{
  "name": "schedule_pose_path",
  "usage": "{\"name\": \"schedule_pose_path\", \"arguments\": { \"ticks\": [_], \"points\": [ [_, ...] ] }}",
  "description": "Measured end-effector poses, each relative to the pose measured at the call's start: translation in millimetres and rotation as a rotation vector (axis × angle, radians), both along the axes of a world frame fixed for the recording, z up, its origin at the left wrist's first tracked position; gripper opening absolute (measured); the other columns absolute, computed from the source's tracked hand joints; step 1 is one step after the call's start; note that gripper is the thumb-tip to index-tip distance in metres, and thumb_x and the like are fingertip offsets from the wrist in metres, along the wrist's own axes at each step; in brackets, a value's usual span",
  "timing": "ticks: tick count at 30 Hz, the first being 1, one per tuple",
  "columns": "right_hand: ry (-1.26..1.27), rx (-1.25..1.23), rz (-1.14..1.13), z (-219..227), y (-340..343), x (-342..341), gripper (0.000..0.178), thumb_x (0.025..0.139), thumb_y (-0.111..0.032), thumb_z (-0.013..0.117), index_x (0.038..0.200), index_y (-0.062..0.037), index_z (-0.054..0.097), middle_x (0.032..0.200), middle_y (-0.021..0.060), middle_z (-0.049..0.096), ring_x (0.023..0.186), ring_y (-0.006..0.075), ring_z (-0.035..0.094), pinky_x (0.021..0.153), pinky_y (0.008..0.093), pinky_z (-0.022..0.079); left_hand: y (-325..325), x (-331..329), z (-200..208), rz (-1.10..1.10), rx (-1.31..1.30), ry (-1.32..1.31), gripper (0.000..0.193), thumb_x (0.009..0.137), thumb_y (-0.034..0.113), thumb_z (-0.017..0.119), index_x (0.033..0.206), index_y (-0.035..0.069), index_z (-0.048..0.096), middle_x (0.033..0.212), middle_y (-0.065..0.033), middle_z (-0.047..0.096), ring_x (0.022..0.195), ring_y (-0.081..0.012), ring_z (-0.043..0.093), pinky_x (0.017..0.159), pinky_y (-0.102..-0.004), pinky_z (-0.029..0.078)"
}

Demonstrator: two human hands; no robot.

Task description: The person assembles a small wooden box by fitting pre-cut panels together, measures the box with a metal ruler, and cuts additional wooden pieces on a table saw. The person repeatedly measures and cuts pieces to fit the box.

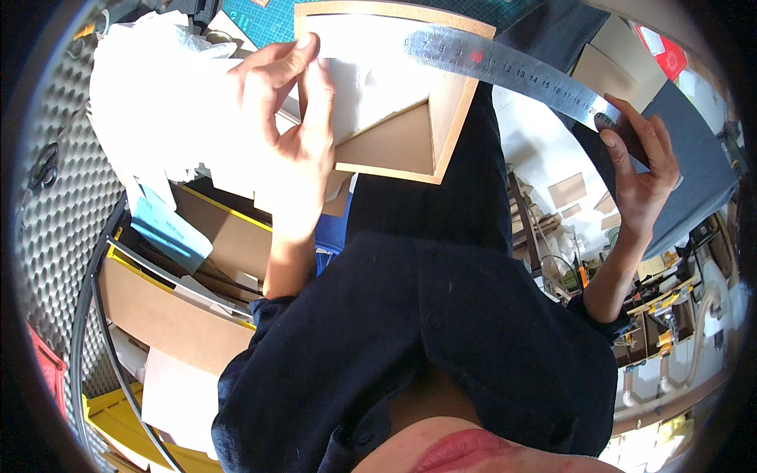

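Observation:
A shallow wooden box (386, 173) with thin light-brown walls is tilted toward me above my lap, its inside brightly lit. In its lower right corner lies a brown triangular area; I cannot tell whether it is a shadow or a panel. My left hand (288, 118) pinches the box's left wall between thumb and fingers. A steel ruler (532, 73) reaches from inside the box, over its upper right corner and out to the right. The ruler's far right end is gripped in my right hand (645, 162), thumb below and fingers above. Glare hides the ruler's other end.
A crumpled white plastic bag (150, 94) stands left of my left hand, beside a green cutting mat (264, 22). Below the bag hangs a light-blue sheet (167, 230) over yellow-edged bins. Grey dimpled foam (51, 229) lines the left. Dark cloth (698, 169) hangs behind my right hand.

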State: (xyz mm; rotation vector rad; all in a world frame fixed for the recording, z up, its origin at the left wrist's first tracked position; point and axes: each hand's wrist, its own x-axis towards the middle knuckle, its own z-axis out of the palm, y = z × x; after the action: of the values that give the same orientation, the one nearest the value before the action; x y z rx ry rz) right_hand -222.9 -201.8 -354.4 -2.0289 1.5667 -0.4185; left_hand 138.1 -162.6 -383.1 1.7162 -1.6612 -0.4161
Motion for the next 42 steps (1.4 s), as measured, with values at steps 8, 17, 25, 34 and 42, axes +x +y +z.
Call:
{"name": "schedule_pose_path", "arguments": {
  "ticks": [8, 17, 25, 34, 42],
  "points": [
    [-0.020, 0.034, -0.022, 1, -1, 2, 0.040, 0.075, -0.021, 0.085, 0.113, -0.0121, 0.076, 0.078, 0.0006, 0.062, 0.074, 0.0130, 0.056, 0.066, 0.0284, 0.047, 0, -2, -3, 0.067, -0.020, 0.102, 0.015, 0.091, 0.009, 0.073, 0.106, 0.008, 0.072, 0.104, -0.0082, 0.065, 0.094, -0.0150, 0.061, 0.078, -0.0268, 0.054],
    [-0.038, 0.011, -0.020, -1, -1, 2, 0.039, 0.075, -0.020, 0.086, 0.112, -0.0125, 0.076, 0.077, 0.0009, 0.061, 0.072, 0.0133, 0.054, 0.066, 0.0287, 0.046, -2, -1, -1, 0.043, 0.004, 0.074, 0.020, 0.092, 0.008, 0.072, 0.110, 0.005, 0.065, 0.115, -0.0128, 0.063, 0.101, -0.0181, 0.068, 0.077, -0.0291, 0.063],
    [-0.392, 0.090, -0.286, -32, 33, -48, 0.031, 0.084, -0.008, 0.079, 0.113, -0.0024, 0.072, 0.086, 0.0017, 0.062, 0.074, 0.0085, 0.052, 0.064, 0.0236, 0.041, -16, -3, 16, 0.054, 0.248, 0.285, 0.033, 0.096, 0.029, 0.069, 0.126, 0.014, 0.067, 0.111, -0.0095, 0.072, 0.101, -0.0188, 0.070, 0.080, -0.0333, 0.061],
    [-0.252, 0.107, -0.191, -13, 23, -57, 0.030, 0.082, -0.010, 0.081, 0.110, -0.0012, 0.073, 0.085, 0.0012, 0.059, 0.073, 0.0081, 0.054, 0.065, 0.0221, 0.042, -91, 19, 38, -0.599, 0.359, 0.062, 0.029, 0.095, 0.014, 0.058, 0.121, 0.008, 0.069, 0.109, -0.0125, 0.072, 0.100, -0.0300, 0.069, 0.089, -0.0400, 0.054],
    [-0.093, 0.109, -0.062, 5, -4, -17, 0.034, 0.077, -0.014, 0.085, 0.109, -0.0065, 0.076, 0.078, 0.0006, 0.059, 0.072, 0.0117, 0.053, 0.067, 0.0269, 0.043, -47, 58, 25, -0.323, -0.062, -0.015, 0.040, 0.088, 0.007, 0.071, 0.127, 0.007, 0.065, 0.124, -0.0121, 0.066, 0.120, -0.0248, 0.060, 0.100, -0.0388, 0.049]
  ]
}}
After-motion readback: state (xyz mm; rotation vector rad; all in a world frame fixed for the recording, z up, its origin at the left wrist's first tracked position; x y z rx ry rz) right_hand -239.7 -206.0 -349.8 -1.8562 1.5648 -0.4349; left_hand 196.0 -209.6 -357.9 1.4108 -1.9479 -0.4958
